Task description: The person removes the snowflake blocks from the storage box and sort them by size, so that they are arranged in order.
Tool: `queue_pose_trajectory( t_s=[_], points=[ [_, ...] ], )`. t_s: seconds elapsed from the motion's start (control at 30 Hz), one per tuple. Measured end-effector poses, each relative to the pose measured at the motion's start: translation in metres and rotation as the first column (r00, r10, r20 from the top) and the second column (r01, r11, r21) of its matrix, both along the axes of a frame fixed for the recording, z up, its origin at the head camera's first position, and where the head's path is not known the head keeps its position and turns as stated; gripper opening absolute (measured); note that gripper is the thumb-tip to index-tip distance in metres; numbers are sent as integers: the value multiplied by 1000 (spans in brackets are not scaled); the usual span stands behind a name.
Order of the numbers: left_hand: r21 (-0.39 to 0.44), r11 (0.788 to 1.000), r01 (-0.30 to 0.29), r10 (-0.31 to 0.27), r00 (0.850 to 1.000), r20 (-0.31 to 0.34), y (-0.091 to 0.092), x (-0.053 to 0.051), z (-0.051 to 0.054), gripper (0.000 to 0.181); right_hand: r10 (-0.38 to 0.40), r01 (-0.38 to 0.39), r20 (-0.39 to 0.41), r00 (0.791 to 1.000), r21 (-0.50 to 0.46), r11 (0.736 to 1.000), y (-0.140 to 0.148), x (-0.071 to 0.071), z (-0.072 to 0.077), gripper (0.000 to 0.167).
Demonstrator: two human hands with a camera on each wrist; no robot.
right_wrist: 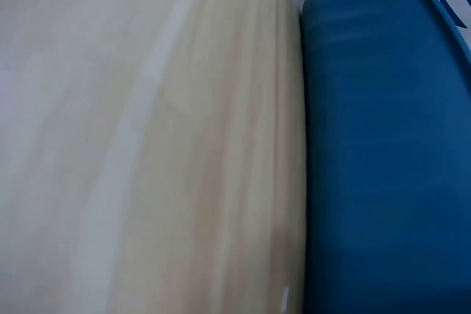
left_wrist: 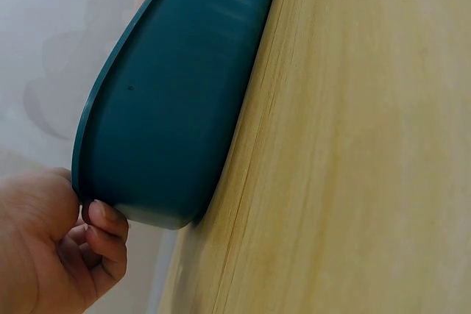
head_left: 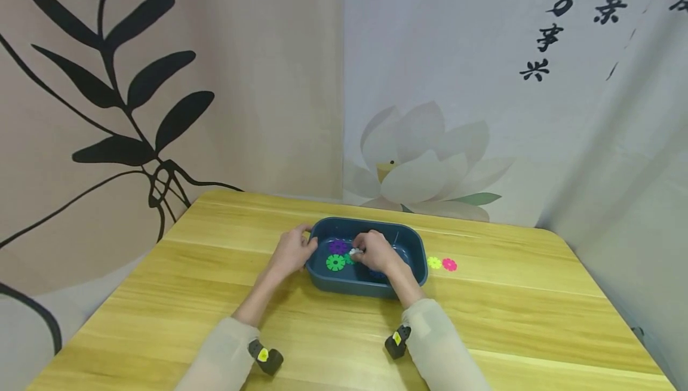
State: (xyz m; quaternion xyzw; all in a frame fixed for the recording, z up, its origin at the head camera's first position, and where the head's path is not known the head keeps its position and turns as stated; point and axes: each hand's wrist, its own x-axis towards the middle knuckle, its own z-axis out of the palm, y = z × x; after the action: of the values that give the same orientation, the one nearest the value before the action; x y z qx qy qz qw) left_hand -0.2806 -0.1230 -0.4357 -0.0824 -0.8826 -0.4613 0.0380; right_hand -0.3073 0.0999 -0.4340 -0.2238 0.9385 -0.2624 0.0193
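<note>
A dark blue plastic basin point(head_left: 349, 287) stands on the table. At its left end my left hand point(head_left: 292, 251) grips the rim; in the left wrist view, the curled fingers point(left_wrist: 107, 220) lie against the outer wall. My right hand point(head_left: 378, 252) reaches into the basin and pinches a small white piece point(head_left: 355, 252). Below and beside it lie a purple flower-shaped plastic disc point(head_left: 338, 247), a bright green one point(head_left: 335, 262) and a partly covered teal one point(head_left: 349, 258). A blue disc point(head_left: 376, 273) is mostly hidden by the right hand. The right wrist view shows only the basin's outside and part of the left hand.
To the right of the basin, a yellow flower disc point(head_left: 434, 262) and a pink one point(head_left: 450, 264) lie on the wooden table point(head_left: 537, 313). A printed curtain point(head_left: 269, 80) hangs behind the table's far edge.
</note>
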Motion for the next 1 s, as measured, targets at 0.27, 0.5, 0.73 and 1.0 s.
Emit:
queue_pose_trajectory(
  t_s=[0.27,0.5,0.73,1.0],
  points=[
    [-8,1000,-10,10,1000,10,0,-1,-1,39,-39,38,27,999,17,999,3,0,0,19],
    [6,1000,-8,8,1000,11,1,0,-2,38,-57,60,34,998,-95,994,9,5,3,20],
    [13,1000,-8,8,1000,8,2,-1,-3,37,-89,96,37,995,-295,951,17,13,8,18],
    [10,1000,-14,14,1000,15,1,-1,-3,38,-184,193,65,981,-454,870,47,20,19,24]
  ],
)
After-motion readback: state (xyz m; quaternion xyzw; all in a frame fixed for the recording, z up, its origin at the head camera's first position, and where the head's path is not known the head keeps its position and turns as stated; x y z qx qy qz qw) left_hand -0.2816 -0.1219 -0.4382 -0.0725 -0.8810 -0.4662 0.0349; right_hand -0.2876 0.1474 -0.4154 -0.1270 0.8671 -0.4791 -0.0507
